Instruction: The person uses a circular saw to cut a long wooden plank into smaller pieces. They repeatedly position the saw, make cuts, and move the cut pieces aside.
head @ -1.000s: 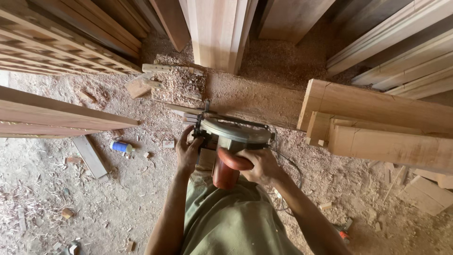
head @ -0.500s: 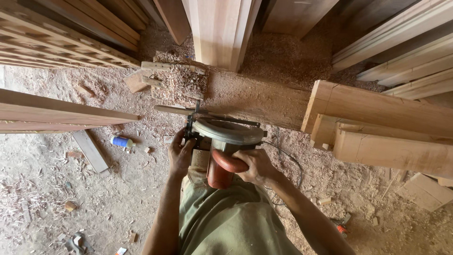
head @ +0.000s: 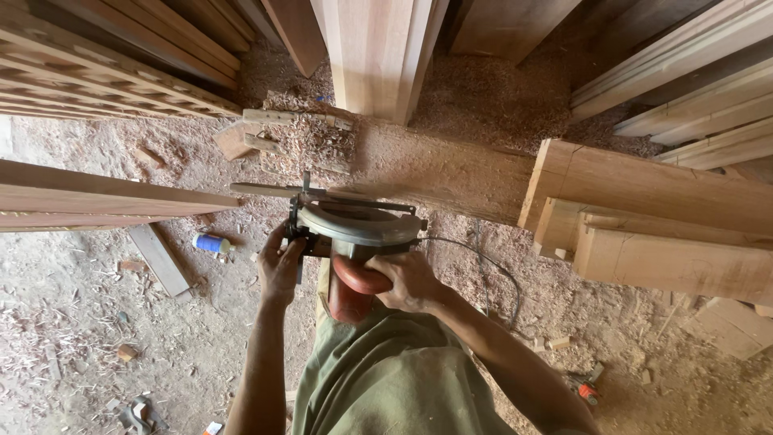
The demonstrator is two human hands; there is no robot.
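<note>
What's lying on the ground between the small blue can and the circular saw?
In the head view, only sawdust-strewn floor lies between the blue can and the circular saw; the left hand grips the saw's near side.

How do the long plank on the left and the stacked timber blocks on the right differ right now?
The long reddish wooden plank is thin and narrow; the pale stacked timber blocks are thick and chunky. The plank's end points at the grey circular saw, gripped by the left hand and right hand; the blocks lie clear of both hands. Both are bare wood above sawdust.
</note>
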